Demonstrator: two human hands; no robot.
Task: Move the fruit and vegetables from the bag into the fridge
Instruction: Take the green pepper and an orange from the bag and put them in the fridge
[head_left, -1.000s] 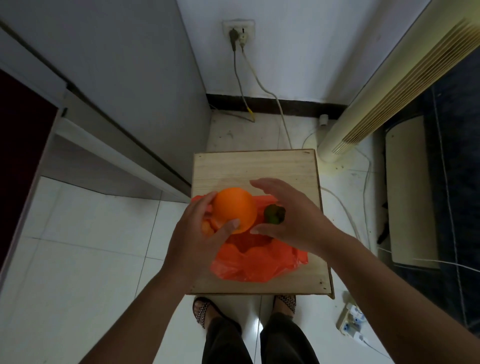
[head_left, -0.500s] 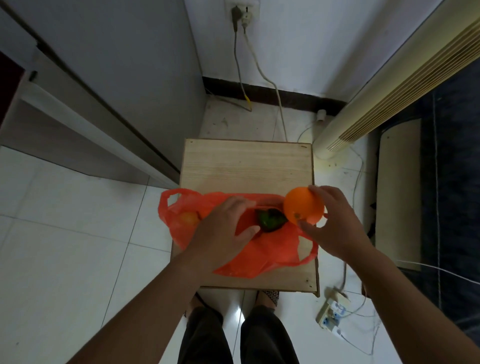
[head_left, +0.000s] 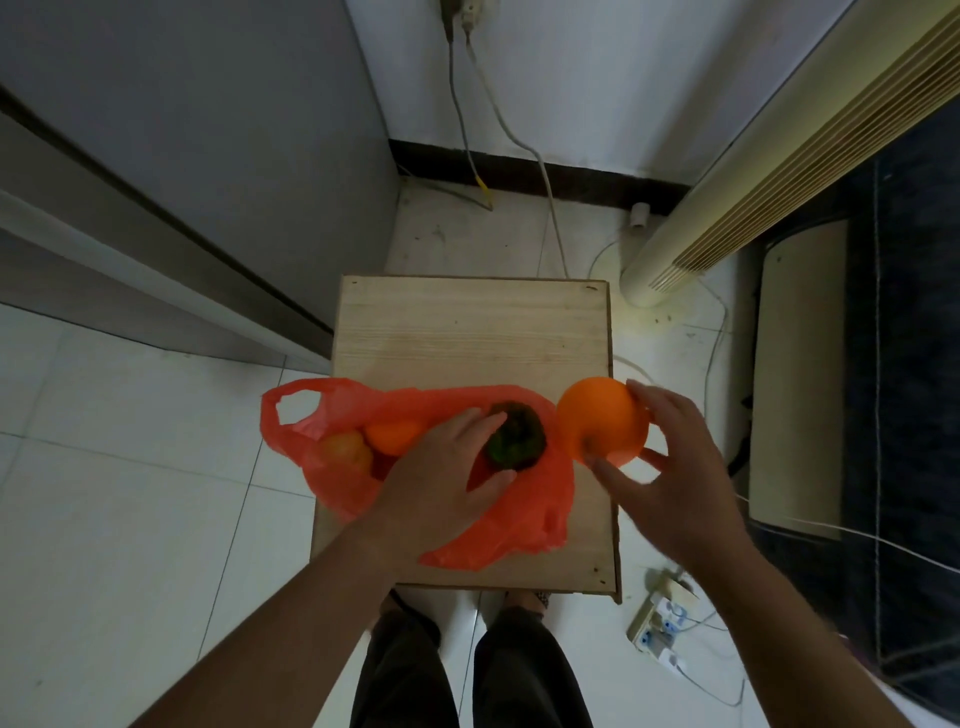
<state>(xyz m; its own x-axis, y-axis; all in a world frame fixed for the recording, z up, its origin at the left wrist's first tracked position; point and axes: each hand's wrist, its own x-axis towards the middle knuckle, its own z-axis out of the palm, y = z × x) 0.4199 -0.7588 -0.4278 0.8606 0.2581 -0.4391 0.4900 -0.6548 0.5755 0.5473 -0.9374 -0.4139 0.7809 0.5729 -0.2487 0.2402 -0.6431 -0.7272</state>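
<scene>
White floor tiles run between a tall grey fridge (head_left: 208, 130) on the left, cut off by the top and left edges, and a cream ribbed standing air conditioner (head_left: 779, 130) on the right. Between them stands a square pale wooden stool top (head_left: 467, 332); whatever carries it is hidden beneath.

A thin orange plastic bag (head_left: 519, 519) lies crumpled on the near half of the stool top, one handle loop hanging off the left edge. The left hand (head_left: 441, 478) reaches into the bag's mouth, fingers above and thumb below, grasping a dark green rounded vegetable (head_left: 517, 436) that is too blurred to identify. Deeper in the bag sit a smaller orange fruit (head_left: 395, 434) and a yellowish fruit (head_left: 345, 449), which is seen only dimly through the plastic.

The right hand (head_left: 670, 467) is smeared by motion. It holds a large round orange fruit (head_left: 602, 421) outside the bag at the stool's right edge, spread fingers wrapped round its far side and thumb beneath.

Two cords climb the white wall to a socket cropped by the top edge. A white power strip (head_left: 660, 618) lies on the tiles near the stool's right corner. The person's dark trousers show below, feet mostly hidden under the stool.
</scene>
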